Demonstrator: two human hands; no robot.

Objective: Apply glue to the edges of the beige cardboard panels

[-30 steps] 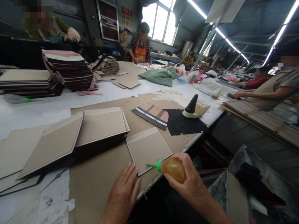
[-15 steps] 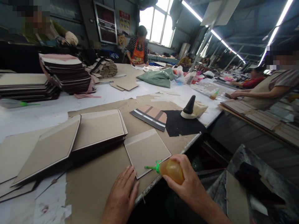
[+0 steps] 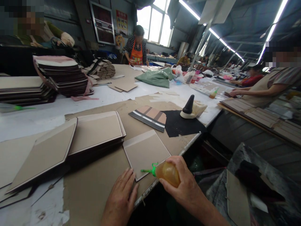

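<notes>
1. The single beige panel [image 3: 148, 152] lies flat on brown paper [image 3: 94, 191], near the table edge [image 3: 150, 189]; take it as the landmark
2. The right hand [image 3: 182, 179] is wrapped round an amber squeeze bottle [image 3: 166, 173] at the panel's near right side; its green nozzle [image 3: 148, 171] reaches over the panel's near corner, though contact cannot be told
3. The left hand [image 3: 122, 191] rests spread and gripping nothing, fingertips at the panel's left edge; whether they press it is unclear
4. A panel stack [image 3: 96, 133] sits left of the panel, a striped piece [image 3: 149, 117] just beyond
5. Judging by the pose, the step is applying liquid near the panel's border
6. The next move seems to call for a steadied panel, a low nozzle and an even squeeze
</notes>
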